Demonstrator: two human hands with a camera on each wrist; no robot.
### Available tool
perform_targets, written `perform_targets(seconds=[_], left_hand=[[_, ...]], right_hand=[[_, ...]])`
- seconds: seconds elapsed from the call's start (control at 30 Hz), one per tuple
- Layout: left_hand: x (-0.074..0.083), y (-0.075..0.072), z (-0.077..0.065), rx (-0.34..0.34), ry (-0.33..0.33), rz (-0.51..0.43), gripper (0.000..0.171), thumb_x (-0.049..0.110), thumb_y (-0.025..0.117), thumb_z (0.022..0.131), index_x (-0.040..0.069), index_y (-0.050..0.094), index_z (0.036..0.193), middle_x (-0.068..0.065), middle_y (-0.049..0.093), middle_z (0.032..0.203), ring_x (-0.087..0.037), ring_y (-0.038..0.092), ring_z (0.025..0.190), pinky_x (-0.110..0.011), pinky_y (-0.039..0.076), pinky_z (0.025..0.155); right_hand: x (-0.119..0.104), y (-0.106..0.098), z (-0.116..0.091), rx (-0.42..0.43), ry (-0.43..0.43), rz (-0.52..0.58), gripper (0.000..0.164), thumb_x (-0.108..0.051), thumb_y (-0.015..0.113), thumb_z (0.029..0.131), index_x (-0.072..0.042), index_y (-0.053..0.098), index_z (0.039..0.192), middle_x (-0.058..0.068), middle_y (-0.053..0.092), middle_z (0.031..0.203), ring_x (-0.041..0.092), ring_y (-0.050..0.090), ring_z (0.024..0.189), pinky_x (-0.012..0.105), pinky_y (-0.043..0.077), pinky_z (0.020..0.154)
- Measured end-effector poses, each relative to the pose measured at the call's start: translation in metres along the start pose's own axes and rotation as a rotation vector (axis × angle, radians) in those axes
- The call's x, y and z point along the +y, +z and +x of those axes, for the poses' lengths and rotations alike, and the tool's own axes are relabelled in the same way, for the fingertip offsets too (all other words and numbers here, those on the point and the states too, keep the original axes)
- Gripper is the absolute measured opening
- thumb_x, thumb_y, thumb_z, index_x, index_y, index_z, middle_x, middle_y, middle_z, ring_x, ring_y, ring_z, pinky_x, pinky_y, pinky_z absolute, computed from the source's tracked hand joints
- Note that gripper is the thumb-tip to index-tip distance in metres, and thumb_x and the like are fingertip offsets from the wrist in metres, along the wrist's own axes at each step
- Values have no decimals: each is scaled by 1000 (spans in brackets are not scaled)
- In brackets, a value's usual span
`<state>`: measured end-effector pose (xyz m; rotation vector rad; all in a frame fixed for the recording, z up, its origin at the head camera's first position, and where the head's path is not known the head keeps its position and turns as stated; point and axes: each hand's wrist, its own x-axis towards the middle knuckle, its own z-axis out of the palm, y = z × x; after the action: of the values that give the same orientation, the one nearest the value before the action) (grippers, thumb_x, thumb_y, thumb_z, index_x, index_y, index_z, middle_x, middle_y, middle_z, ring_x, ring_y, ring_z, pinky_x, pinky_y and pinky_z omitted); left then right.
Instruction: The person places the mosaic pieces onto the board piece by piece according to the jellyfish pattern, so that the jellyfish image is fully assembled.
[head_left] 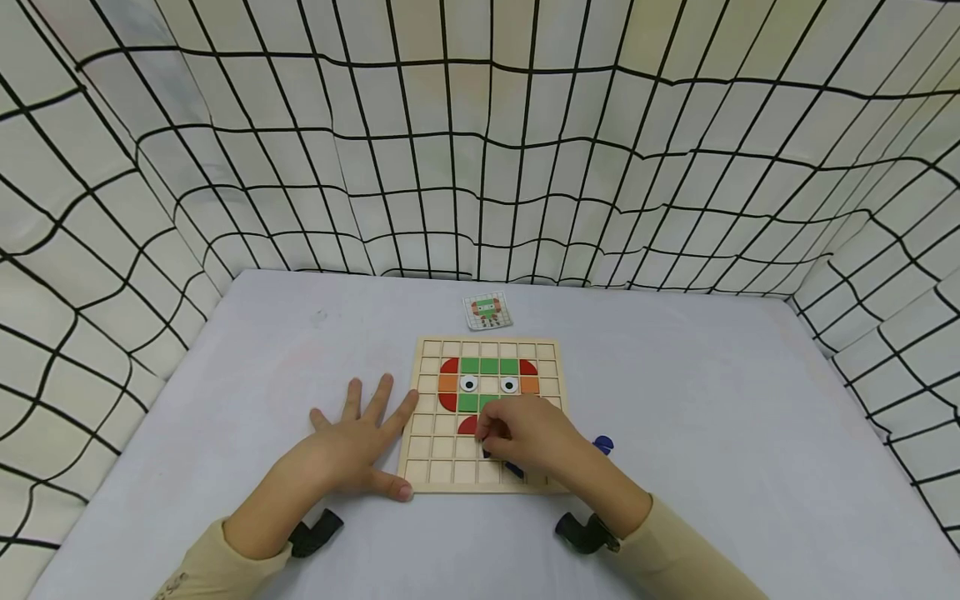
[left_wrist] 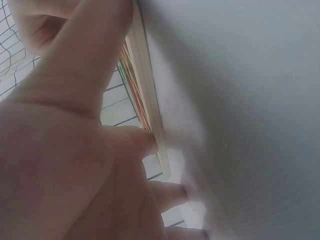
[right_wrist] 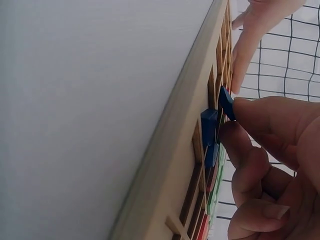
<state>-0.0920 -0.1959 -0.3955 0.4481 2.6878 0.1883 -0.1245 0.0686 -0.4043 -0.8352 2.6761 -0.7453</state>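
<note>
A wooden grid board (head_left: 420,471) lies on the table, with red, green and orange pieces and two googly-eye pieces (head_left: 468,383) set in its squares. My left hand (head_left: 348,450) rests at its left edge, fingers spread, the thumb and a fingertip touching the frame. Over the lower middle of the board, my right hand (head_left: 528,433) pinches a small blue piece (right_wrist: 227,102) between thumb and index finger, tilted above the grid. More blue pieces (right_wrist: 208,130) lie on the board beside it. The right hand hides part of the grid in the head view.
Behind the board lies a small pattern card (head_left: 487,311) showing a similar coloured figure. Other blue pieces (head_left: 602,444) sit right of the board, partly behind the right forearm. Black netting (head_left: 487,137) over white cloth surrounds the white table (head_left: 712,433) at the back and sides.
</note>
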Motion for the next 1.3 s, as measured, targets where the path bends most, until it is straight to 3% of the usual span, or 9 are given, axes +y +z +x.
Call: perform_targets(seconds=[0.43, 0.67, 0.87, 1.07, 1.3], left_hand=[[0, -1, 1, -3, -3, 1, 128, 75, 75, 63, 17, 18, 161, -28, 4, 164, -65, 1, 143, -92, 14, 84], [0, -1, 1, -1, -7, 2, 128, 76, 75, 63, 16, 18, 161, -28, 4, 164, -65, 1, 142, -92, 13, 84], [0, -2, 1, -5, -6, -3, 128, 75, 76, 63, 16, 18, 161, -28, 4, 164, -65, 1, 143, -92, 13, 84], [0, -1, 1, -6, -5, 3, 128, 76, 75, 63, 16, 18, 161, -28, 4, 164, -65, 1, 143, -92, 14, 84], [0, 1, 2, -2, -10, -3, 129, 75, 76, 62, 16, 19, 161, -28, 4, 164, -65, 1, 142, -92, 12, 84]], right_hand=[[-2, -4, -3, -10, 35, -11, 12, -20, 78, 84, -23, 70, 91, -13, 54, 64, 5, 51, 61, 24, 42, 56], [0, -4, -1, -12, 32, -51, 16, -21, 80, 83, -25, 66, 77, -14, 55, 65, 4, 51, 63, 22, 43, 55], [0, -3, 1, -18, 17, -72, 17, -21, 79, 84, -26, 66, 74, -15, 55, 63, 4, 51, 63, 22, 42, 54], [5, -6, -3, -17, 14, 31, 13, -19, 77, 84, -26, 67, 77, -13, 57, 66, 5, 53, 63, 23, 44, 56], [22, -17, -14, 1, 42, 199, 8, -19, 74, 87, -22, 70, 92, -9, 60, 72, 10, 56, 67, 25, 46, 57]])
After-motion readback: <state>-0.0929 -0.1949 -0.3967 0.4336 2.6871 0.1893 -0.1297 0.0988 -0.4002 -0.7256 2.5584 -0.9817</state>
